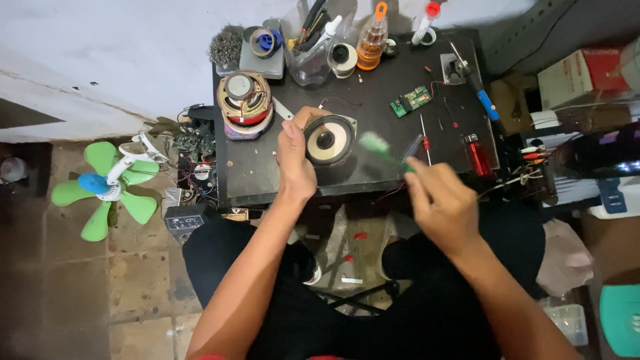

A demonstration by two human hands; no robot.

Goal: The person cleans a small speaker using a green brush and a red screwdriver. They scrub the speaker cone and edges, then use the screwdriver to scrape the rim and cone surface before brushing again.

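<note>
Speaker (327,140) gripped upright on the table (373,93) by left hand (293,163); right hand (440,203) holds blurred green brush (381,150) beside the cone, cleaning seemingly underway

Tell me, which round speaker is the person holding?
The cream-coned speaker at the table's front, gripped by the left hand. The other speakers sit stacked and untouched at the back left corner.

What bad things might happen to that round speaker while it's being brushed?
The brush in the right hand might dent the speaker cone if pressed hard. The left hand holds the speaker near the table edge, so it may slip off. An elbow might knock the lighter.
</note>
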